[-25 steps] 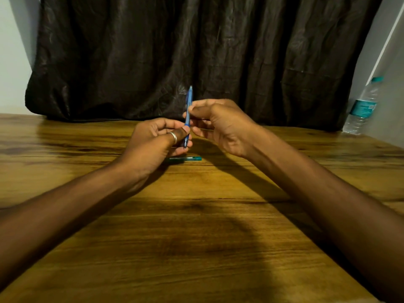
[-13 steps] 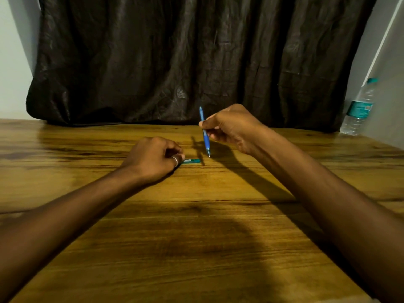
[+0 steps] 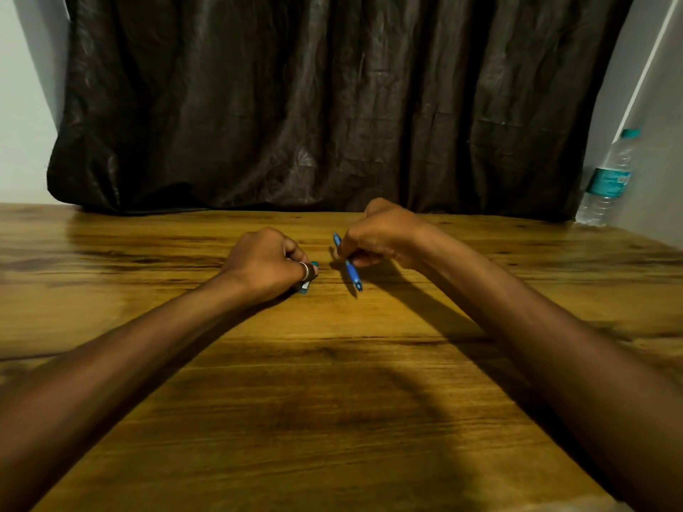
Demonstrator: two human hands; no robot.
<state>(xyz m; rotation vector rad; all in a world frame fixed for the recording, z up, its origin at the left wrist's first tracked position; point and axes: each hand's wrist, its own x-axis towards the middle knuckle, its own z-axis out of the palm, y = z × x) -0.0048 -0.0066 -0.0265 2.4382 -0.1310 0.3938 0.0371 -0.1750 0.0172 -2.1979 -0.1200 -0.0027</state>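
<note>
My right hand (image 3: 380,234) pinches a blue pen (image 3: 349,266) that slants down toward me, its tip just above the wooden table (image 3: 332,400). To its left, my left hand (image 3: 266,264), with a ring on one finger, has its fingers curled over a small teal pen part (image 3: 308,280) lying on the table. Most of that teal piece is hidden under the fingers. The two hands are a short gap apart.
A dark curtain (image 3: 332,105) hangs along the table's far edge. At the back right corner a clear water bottle (image 3: 608,179) with a teal label stands by the wall. Shadows of my arms fall across the wood.
My left hand let go of the blue pen and dropped onto the teal piece on the table. My right hand lowered the pen from upright to a slant near the tabletop.
</note>
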